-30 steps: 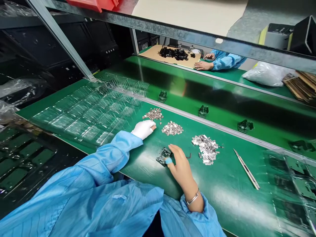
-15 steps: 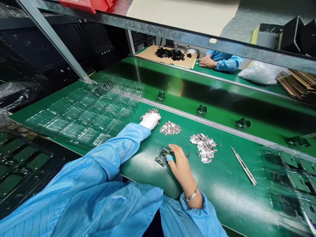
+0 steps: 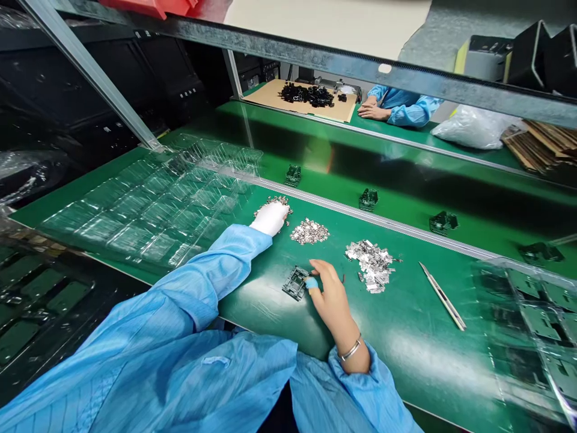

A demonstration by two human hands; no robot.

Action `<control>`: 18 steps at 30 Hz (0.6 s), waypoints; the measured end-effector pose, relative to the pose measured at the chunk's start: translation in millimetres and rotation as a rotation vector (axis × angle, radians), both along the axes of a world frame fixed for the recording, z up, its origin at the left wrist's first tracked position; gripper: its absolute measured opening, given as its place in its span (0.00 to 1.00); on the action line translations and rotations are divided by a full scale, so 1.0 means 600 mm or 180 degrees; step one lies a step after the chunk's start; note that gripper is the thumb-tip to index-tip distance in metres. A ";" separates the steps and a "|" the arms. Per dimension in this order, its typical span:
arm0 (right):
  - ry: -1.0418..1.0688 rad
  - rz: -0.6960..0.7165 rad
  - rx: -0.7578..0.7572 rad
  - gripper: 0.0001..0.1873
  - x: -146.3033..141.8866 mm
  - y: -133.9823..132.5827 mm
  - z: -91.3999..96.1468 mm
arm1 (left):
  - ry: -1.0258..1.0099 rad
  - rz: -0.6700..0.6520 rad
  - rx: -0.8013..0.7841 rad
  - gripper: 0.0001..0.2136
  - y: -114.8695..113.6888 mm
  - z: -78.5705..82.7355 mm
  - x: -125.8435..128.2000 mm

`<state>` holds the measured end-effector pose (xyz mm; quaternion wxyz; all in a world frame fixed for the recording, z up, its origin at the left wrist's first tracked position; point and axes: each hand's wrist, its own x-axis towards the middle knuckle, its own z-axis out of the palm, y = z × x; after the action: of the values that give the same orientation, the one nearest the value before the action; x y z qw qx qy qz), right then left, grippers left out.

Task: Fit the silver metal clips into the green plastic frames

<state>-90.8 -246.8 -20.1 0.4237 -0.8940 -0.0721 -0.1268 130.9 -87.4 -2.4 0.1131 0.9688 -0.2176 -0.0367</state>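
Observation:
My left hand (image 3: 270, 218), in a white glove, rests on the far-left pile of small metal parts (image 3: 282, 201), fingers curled into it; whether it grips any I cannot tell. My right hand (image 3: 328, 290), bare with a blue finger cot on the thumb, holds a small dark plastic frame (image 3: 296, 282) against the green mat (image 3: 406, 337). Two more heaps of shiny metal pieces lie just beyond: a middle pile (image 3: 309, 231) and a larger right pile (image 3: 372, 263).
Clear blister trays (image 3: 148, 204) lie at left, another tray with dark parts (image 3: 532, 319) at right. A slim metal tool (image 3: 442, 296) lies right of the piles. Dark frames (image 3: 368, 198) ride the green conveyor behind. A co-worker's hands (image 3: 373, 109) rest by a cardboard sheet.
My left hand has moved forward from beside the far-left pile onto it. My right hand stays on the dark frame.

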 end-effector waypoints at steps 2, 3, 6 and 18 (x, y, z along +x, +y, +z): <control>-0.0020 -0.0050 0.0060 0.24 0.000 0.000 0.001 | -0.0081 0.0048 -0.0227 0.07 0.005 0.016 -0.023; -0.0039 -0.0074 0.0092 0.24 0.000 0.000 0.002 | -0.0062 0.0049 -0.0407 0.08 0.008 0.022 -0.041; -0.0147 -0.0146 0.0200 0.23 -0.001 0.001 0.005 | 0.0771 -0.0149 -0.1677 0.09 0.015 0.036 -0.114; -0.0919 0.0606 0.0169 0.15 -0.024 0.030 0.012 | 0.3315 -0.0504 -0.3150 0.20 0.047 0.026 -0.294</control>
<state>-104.9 -228.9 -12.8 0.4425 -0.8441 -0.2133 -0.2151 -45.8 -59.3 13.4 0.6246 0.6421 -0.1961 -0.3989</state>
